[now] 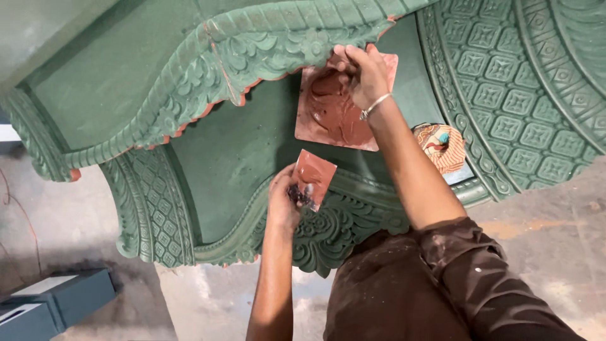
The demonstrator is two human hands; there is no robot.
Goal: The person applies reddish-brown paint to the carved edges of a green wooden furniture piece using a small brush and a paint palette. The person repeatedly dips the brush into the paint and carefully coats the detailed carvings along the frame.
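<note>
Far left, on the grey concrete floor (208, 303), sit dark blue-grey box shapes (53, 303). Moving in, the big green carved ornamental piece with scrolled leaf borders (189, 69) fills the upper view, its flat green panel (233, 151) facing us.

Now the left hand (284, 202): forearm rising straight up from below, wrist bent in, grip pinching a small flat reddish-brown square plate (315, 173) by its lower edge, with a dark lump of something pressed under the thumb; what it is I cannot tell. That plate looks thin, stiff and light, smeared, so likely slick. Holding the edge as it is held seems the sound place.

Just right and higher, the larger reddish-brown square slab with a wet smeared hollow (331, 110) lies against the green panel. The right hand (363, 76), metal bangle (375, 106) at the wrist, reaches up across the view, fingers curled and pressed together on the slab's top edge, beneath the carved overhang. I judge that slab heavier and possibly brittle.

Further right, a small painted orange-and-white figure with a turquoise spot (440, 146) rests by the patterned border.
</note>
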